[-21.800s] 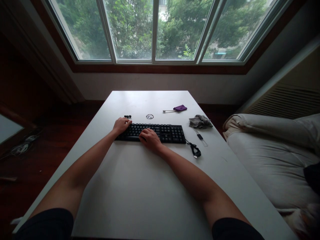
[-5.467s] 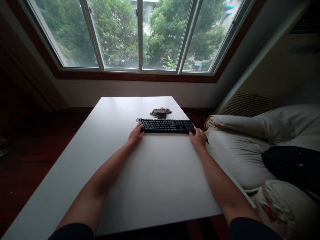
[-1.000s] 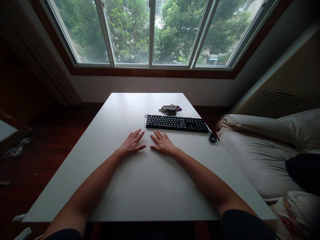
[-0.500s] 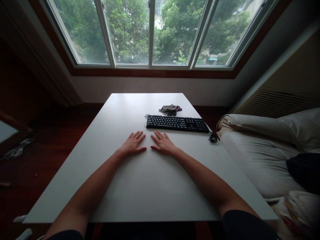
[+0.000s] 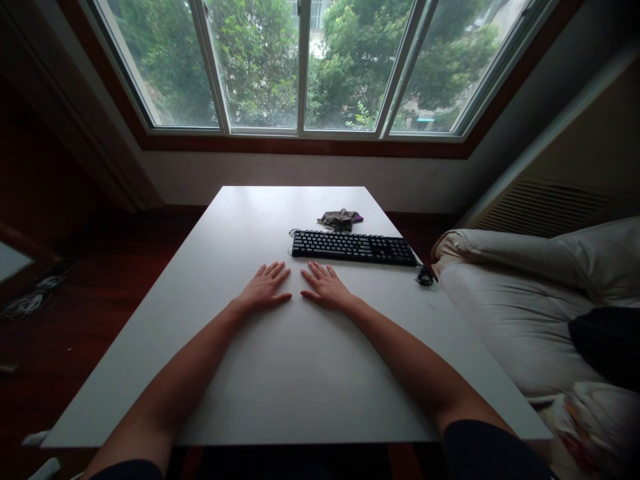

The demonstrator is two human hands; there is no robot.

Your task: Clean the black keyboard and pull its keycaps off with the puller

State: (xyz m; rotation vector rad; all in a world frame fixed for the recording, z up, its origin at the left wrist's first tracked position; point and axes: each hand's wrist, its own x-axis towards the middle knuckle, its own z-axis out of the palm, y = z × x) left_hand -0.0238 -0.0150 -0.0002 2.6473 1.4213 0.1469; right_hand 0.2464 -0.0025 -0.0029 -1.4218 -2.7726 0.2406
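Both palms rest face down on a white table point(image 5: 280, 373). My left hand point(image 5: 266, 285) lies flat with its fingers stretched out and holds nothing. Close beside it, my right hand point(image 5: 326, 285) is also flat and open, the two thumbs pointing at each other with a small gap between. A black keyboard point(image 5: 353, 247) lies just beyond my right hand, not touched by it. Behind the keyboard sits a crumpled grey cloth point(image 5: 341, 219) with a purple patch at its right end.
A bundled black cable point(image 5: 425, 275) lies by the keyboard's right end, near the table edge. To the right stands a sofa point(image 5: 490, 313) with a pale cover. A window point(image 5: 300, 73) spans the wall ahead. White cables point(image 5: 25, 305) lie on the floor at left.
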